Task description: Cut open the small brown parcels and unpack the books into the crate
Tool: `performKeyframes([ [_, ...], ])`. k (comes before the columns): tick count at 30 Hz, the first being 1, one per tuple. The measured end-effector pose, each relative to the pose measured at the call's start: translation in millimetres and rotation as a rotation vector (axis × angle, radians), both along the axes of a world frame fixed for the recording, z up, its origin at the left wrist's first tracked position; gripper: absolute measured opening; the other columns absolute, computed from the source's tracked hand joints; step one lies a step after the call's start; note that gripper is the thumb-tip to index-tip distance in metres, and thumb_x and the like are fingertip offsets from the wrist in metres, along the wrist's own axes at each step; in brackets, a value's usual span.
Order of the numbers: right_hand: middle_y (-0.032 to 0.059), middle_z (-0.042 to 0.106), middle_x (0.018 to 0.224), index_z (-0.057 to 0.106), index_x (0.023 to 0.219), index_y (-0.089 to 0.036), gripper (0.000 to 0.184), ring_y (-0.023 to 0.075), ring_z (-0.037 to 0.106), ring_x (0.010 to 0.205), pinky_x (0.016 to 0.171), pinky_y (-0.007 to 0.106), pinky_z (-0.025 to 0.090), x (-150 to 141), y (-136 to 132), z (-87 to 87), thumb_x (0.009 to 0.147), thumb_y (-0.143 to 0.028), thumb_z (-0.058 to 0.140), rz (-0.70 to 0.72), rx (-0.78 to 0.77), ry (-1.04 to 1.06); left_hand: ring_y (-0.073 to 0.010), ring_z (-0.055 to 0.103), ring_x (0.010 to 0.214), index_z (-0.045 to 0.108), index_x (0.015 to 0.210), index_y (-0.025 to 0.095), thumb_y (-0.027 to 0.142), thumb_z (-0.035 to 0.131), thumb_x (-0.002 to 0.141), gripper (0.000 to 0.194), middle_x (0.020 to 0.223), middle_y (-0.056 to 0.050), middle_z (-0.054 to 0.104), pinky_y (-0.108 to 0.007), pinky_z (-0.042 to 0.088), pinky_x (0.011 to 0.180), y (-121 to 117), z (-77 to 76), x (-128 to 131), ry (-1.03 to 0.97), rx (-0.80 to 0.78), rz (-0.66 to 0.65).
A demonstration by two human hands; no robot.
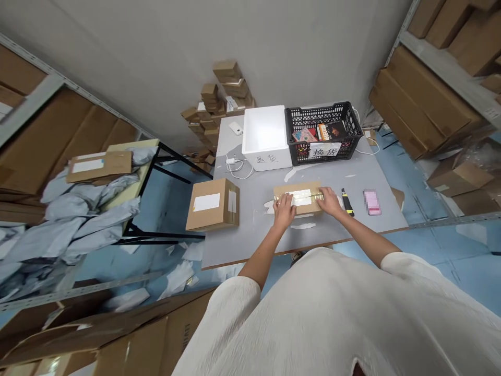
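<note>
A small cardboard box [299, 187] with a white label and shiny clear tape across its top lies on the grey table [258, 240], near the front edge. My left hand [284, 211] holds its left end, fingers bent over the top. Around the right end, my right hand [329, 201] grips the box with fingers curled on the taped edge. A black and yellow utility knife [347, 202] lies just right of my right hand. Farther right is a pink printed packet [372, 202], partly blurred. What lies under my palms is hidden.
A larger labelled carton [207, 206] stands at the table's left edge. Behind are a white foam box [266, 151], a black plastic crate [324, 149] with books or packets, and a white cable [237, 166]. Grey mailing bags [97, 230] cover the left side table.
</note>
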State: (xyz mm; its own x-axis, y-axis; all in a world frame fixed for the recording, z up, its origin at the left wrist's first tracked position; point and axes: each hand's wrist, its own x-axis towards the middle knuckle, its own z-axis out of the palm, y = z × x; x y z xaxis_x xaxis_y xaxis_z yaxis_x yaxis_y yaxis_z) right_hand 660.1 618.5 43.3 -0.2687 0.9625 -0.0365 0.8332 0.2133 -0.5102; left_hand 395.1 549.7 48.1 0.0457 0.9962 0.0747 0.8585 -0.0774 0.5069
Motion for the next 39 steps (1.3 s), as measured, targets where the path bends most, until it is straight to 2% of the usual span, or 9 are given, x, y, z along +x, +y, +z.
performKeyframes([
  [3, 0.0197, 0.06, 0.154, 0.057, 0.155, -0.019, 0.056, 0.0388, 0.056, 0.136, 0.112, 0.051, 0.05, 2, -5, -4.4, 0.102, -0.037, 0.056, -0.023, 0.032, -0.02, -0.0412, 0.041, 0.16, 0.047, 0.164, 0.022, 0.034, 0.063, 0.099, 0.068, 0.171, -0.021, 0.047, -0.063, 0.03, 0.13, -3, -11.8, -18, -0.075, 0.008, 0.235],
  [6, 0.0198, 0.063, 0.149, 0.057, 0.155, -0.019, 0.057, 0.0392, 0.057, 0.135, 0.112, 0.052, 0.049, 3, -10, -7.4, 0.103, -0.04, 0.056, -0.087, 0.051, -0.017, -0.0425, 0.047, 0.153, 0.044, 0.164, 0.023, 0.045, 0.074, 0.093, 0.08, 0.16, -0.021, 0.055, -0.063, 0.038, 0.126, -6, -29.8, -31, -0.229, -0.041, 0.415],
  [10, 0.0196, 0.066, 0.148, 0.059, 0.152, -0.018, 0.058, 0.04, 0.057, 0.136, 0.115, 0.055, 0.048, 3, -11, -5.4, 0.098, -0.041, 0.059, -0.124, 0.051, 0.01, -0.0367, 0.054, 0.145, 0.056, 0.152, 0.026, 0.045, 0.081, 0.088, 0.071, 0.147, -0.016, 0.061, -0.053, 0.045, 0.124, -6, -50.7, -37, -0.409, -0.012, 0.422],
  [14, 0.0181, 0.067, 0.147, 0.06, 0.15, -0.019, 0.061, 0.039, 0.06, 0.134, 0.118, 0.057, 0.048, 2, -10, 2.6, 0.093, -0.041, 0.061, -0.145, 0.022, 0.073, -0.0321, 0.061, 0.136, 0.059, 0.148, 0.027, 0.039, 0.085, 0.085, 0.069, 0.142, -0.013, 0.061, -0.048, 0.05, 0.119, -4, -59.6, -36, -0.54, 0.029, 0.425],
  [17, 0.0157, 0.069, 0.147, 0.061, 0.148, -0.022, 0.06, 0.0365, 0.065, 0.129, 0.117, 0.057, 0.05, 1, -10, 10.1, 0.092, -0.042, 0.061, -0.162, -0.009, 0.165, -0.0297, 0.064, 0.13, 0.061, 0.145, 0.029, 0.036, 0.088, 0.083, 0.069, 0.138, -0.011, 0.062, -0.048, 0.052, 0.117, -2, -61.5, -35, -0.598, 0.045, 0.439],
  [25, 0.0121, 0.075, 0.139, 0.065, 0.141, -0.027, 0.055, 0.0328, 0.07, 0.125, 0.112, 0.054, 0.056, -1, -9, 27.3, 0.09, -0.046, 0.064, -0.272, -0.092, 0.326, -0.0306, 0.063, 0.136, 0.061, 0.147, 0.031, 0.038, 0.089, 0.083, 0.07, 0.143, -0.01, 0.064, -0.049, 0.049, 0.119, -5, -55.9, -33, -0.6, 0.031, 0.431],
  [32, 0.0201, 0.071, 0.142, 0.059, 0.147, -0.021, 0.06, 0.0315, 0.071, 0.125, 0.107, 0.051, 0.06, -2, 19, 33.5, 0.096, -0.052, 0.057, -0.304, -0.073, 0.441, -0.0299, 0.063, 0.138, 0.057, 0.153, 0.029, 0.039, 0.083, 0.087, 0.071, 0.148, -0.012, 0.063, -0.046, 0.049, 0.119, -7, -43.0, -32, -0.519, -0.011, 0.405],
  [35, 0.0214, 0.067, 0.145, 0.05, 0.157, -0.021, 0.065, 0.0306, 0.069, 0.131, 0.109, 0.05, 0.059, -6, 36, 36.1, 0.1, -0.052, 0.054, -0.269, -0.014, 0.45, -0.0311, 0.063, 0.138, 0.057, 0.153, 0.028, 0.04, 0.083, 0.087, 0.072, 0.148, -0.013, 0.063, -0.047, 0.049, 0.12, -7, -39.8, -32, -0.506, -0.031, 0.411],
  [39, 0.0199, 0.05, 0.167, 0.055, 0.158, -0.024, 0.061, 0.0322, 0.054, 0.152, 0.117, 0.053, 0.053, -7, 49, 36.7, 0.103, -0.05, 0.047, -0.083, -0.007, 0.261, -0.0317, 0.063, 0.139, 0.057, 0.152, 0.028, 0.038, 0.083, 0.087, 0.071, 0.147, -0.013, 0.063, -0.049, 0.049, 0.12, -8, -37.5, -31, -0.505, -0.032, 0.423],
])
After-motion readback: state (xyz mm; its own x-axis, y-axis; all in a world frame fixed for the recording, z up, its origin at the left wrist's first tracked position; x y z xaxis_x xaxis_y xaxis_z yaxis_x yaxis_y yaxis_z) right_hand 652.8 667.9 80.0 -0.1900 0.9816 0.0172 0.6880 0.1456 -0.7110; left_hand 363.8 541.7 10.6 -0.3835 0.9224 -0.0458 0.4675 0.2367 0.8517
